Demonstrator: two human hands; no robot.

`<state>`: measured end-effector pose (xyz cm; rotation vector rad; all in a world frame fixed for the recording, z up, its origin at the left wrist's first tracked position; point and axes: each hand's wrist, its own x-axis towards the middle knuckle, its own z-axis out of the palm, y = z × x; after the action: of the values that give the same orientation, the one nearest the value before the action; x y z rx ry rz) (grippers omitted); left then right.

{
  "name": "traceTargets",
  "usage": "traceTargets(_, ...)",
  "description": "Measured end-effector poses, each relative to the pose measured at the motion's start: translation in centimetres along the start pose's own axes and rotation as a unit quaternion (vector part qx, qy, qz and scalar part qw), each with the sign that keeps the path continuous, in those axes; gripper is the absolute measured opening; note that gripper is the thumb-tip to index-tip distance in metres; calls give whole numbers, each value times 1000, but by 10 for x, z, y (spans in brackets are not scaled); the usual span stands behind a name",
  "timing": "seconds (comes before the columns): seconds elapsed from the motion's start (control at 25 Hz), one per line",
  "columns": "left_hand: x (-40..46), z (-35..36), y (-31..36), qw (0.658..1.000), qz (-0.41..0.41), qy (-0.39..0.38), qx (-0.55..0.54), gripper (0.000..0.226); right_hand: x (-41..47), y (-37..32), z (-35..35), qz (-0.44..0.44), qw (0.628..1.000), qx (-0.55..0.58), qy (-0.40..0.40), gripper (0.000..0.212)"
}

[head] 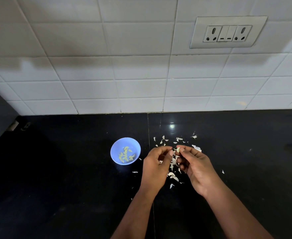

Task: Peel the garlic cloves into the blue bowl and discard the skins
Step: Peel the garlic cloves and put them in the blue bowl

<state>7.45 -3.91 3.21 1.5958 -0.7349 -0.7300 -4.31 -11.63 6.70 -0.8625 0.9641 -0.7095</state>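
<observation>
on the left of the dark, glossy surface sits the blue bowl, with a small heap of peeled cloves lying loose on its bottom; it looks like light plastic and would likely skid if knocked. just right of it the left hand has its fingers curled in, thumb and fingertip meeting at the garlic clove that both hands share above the surface. the clove is tiny, hard and smooth, so it probably turns slippery once bare; the safest hold seems to be a pinch across its flat sides, leaving the tip free so a nail can lift the skin. the right hand is likewise curled, thumb and forefinger pinching the same clove from the other side. under and around the hands lie the skins, scattered papery flakes, weightless and brittle, likely to drift at a breath and cling to damp fingers, so they look better swept together than picked up singly.
</observation>
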Motion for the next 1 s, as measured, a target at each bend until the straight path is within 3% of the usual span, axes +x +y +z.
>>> traceTargets(0.32, -4, 5, 10, 999, 26, 9, 35, 15, 3, -3, -6, -21, 995, -92, -23, 14)
traceTargets(0.48, -4, 10, 8, 996, 38, 21, 74, 4, 1, 0, -6, -35, 992, -113, -48, 15)
traceTargets(0.76, 0, 10, 9, 994, -2, 93, 61, 12, 3, -1, -11, -25, 991, -114, -69, 18)
traceTargets(1.0, 9, 3, 1, 973, -74, 25, 219, 23, 10, -3, -18, -35, 994, -98, -39, 15)
